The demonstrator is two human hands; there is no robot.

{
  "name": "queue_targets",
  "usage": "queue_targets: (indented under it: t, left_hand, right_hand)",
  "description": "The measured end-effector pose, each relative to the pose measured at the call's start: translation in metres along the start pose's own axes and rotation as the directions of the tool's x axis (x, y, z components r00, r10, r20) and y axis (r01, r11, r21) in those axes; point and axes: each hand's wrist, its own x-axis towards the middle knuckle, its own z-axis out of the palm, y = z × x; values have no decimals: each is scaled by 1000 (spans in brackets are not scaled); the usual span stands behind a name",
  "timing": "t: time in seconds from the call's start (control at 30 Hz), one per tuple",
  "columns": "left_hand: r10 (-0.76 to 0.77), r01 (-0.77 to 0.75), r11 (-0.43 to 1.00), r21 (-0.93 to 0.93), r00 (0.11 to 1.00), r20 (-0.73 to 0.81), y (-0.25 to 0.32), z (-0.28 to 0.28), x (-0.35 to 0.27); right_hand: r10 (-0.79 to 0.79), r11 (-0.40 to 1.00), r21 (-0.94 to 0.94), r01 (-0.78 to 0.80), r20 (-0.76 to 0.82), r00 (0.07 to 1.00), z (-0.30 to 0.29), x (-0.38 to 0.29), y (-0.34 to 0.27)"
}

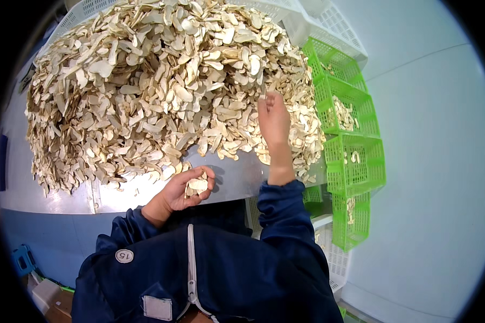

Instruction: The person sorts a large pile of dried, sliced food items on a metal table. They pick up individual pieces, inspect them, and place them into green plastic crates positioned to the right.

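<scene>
A large heap of dried pale slices [157, 93], cream with tan edges, covers most of the steel table [238, 173]. My left hand [190, 187] is curled palm up near the table's front edge, holding several dried slices [197, 185] in its palm and fingers. Over the right part of the heap, my right hand [274, 115] has its fingers bent together. A small pale piece [263, 96] shows at its fingertips, apparently pinched there. The heap surrounds this hand, and some of its fingers are hidden from above.
Green plastic baskets [353, 161] line the table's right side, several with a few slices inside. White perforated crates [335, 24] stand behind the heap at the upper right. Another white crate [335, 254] sits low at the right. A blue plastic stool [23, 260] is at the lower left.
</scene>
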Motion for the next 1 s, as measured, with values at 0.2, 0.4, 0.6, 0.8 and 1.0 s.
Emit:
queue_targets:
  t: [0.2,0.4,0.6,0.8,1.0]
  left_hand:
    - [31,-31,999,16,1000,1,-1,4,0]
    - [5,-5,1000,12,1000,5,0,0,1]
    - [-11,11,1000,-19,999,32,1,3,0]
    - [12,-12,1000,2,998,-59,0,8,-1]
    - [-8,8,1000,-9,1000,26,2,6,0]
  right_hand:
    - [-70,997,-27,67,-105,992,14,22,-10]
    - [252,966,63,-251,-9,968,-5,-3,24]
    - [139,988,-57,-141,-37,990,2,5,7]
    - [108,962,-247,-115,-41,993,11,13,-1]
    - [204,978,-42,-202,28,979,0,0,14]
